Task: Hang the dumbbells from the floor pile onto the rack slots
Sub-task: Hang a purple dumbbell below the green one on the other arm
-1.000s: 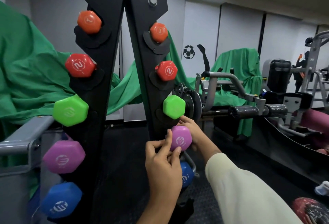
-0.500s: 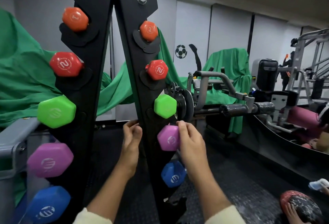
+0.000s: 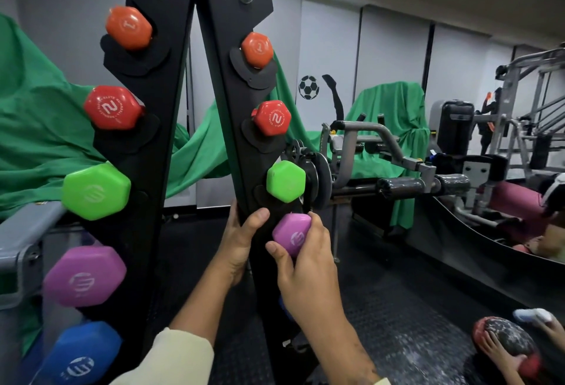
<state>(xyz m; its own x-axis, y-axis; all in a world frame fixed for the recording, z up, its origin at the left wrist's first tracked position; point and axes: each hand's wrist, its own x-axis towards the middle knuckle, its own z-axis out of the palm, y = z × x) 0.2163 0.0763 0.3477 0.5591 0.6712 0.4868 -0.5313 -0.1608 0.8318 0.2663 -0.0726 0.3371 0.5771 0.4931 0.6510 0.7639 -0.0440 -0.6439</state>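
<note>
Two hands are busy at the right upright [image 3: 235, 128] of the black rack. The right hand [image 3: 308, 259] curls its fingers and thumb around the end of the purple dumbbell [image 3: 292, 233], which sits at the fourth slot down, just under the green dumbbell [image 3: 286, 181]. The left hand [image 3: 241, 241] wraps the upright's edge, thumb pressed on its front face, apparently to steady the frame. The step in hand looks like seating this purple weight in its cradle (whether the handle has fully dropped in is hidden by the hand and the upright). Above it the orange dumbbell [image 3: 256, 50] and red dumbbell [image 3: 272, 117] already hang, and the left upright [image 3: 146, 128] shows five coloured ends. The next move probably calls for easing the grip off only once the weight rests square, then checking the floor for any dumbbells left; the pile itself is not visible here.
</note>
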